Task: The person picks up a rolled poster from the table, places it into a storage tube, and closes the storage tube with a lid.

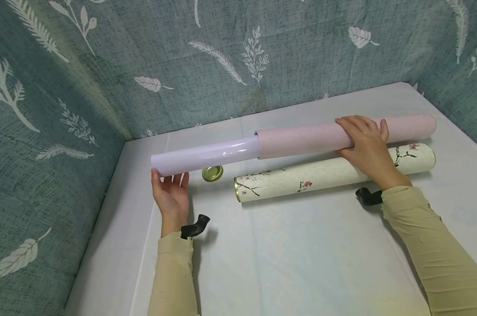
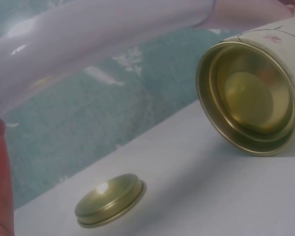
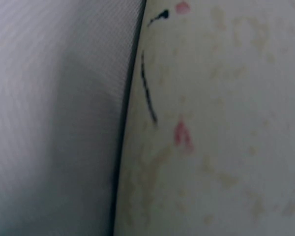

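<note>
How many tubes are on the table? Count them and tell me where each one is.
2. The pink tube lies at the back under the right hand, with a white roll sticking out toward the left hand. The floral tube lies just in front.

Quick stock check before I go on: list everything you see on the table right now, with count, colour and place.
pink tube: 1, pink, at the back of the table, under the right hand
white roll: 1, glossy pale lilac-white, sticking out of the pink tube's left end
floral tube: 1, cream with red blossoms and dark branches, lying in front of the pink tube, gold-rimmed left end open
gold lid: 1, gold, flat on the table left of the floral tube, apart from it
table cover: 1, white
leaf-print cloth: teal with white leaves, behind and on both sides
left hand: 1, fingers on the white roll's free end
right hand: 1, curled over the pink tube
sleeves: 2, beige
</note>
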{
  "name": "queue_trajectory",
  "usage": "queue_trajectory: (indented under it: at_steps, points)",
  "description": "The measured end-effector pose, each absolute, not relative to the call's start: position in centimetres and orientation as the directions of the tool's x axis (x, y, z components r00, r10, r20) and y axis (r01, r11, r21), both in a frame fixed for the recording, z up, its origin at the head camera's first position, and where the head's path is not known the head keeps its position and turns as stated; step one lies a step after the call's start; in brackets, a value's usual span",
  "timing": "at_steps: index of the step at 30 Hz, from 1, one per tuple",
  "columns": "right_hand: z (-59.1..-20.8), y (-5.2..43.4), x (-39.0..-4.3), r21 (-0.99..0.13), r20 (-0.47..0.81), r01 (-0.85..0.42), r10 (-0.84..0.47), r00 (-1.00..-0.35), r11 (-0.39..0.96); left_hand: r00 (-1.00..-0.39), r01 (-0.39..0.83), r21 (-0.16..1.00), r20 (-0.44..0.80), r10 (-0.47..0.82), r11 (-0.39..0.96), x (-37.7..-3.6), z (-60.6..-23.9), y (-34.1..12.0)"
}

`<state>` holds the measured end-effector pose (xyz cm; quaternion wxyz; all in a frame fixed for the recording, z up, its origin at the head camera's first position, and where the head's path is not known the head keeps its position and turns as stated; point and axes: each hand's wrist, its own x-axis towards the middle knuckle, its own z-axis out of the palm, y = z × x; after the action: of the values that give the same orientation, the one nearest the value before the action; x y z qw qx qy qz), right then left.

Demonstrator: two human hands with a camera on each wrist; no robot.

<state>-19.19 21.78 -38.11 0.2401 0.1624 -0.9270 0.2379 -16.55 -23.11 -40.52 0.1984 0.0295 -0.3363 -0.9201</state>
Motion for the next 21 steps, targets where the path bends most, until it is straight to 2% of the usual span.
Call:
queue_trajectory:
  at_steps: [21]
  points:
    - [-38.11, 21.85, -19.16, -0.362, 0.508, -0.403, -0.185, -0.841, 0.841, -0.935, 0.317, 0.622, 0.078, -0.346, -0.716, -16.48, -40.57, -23.03]
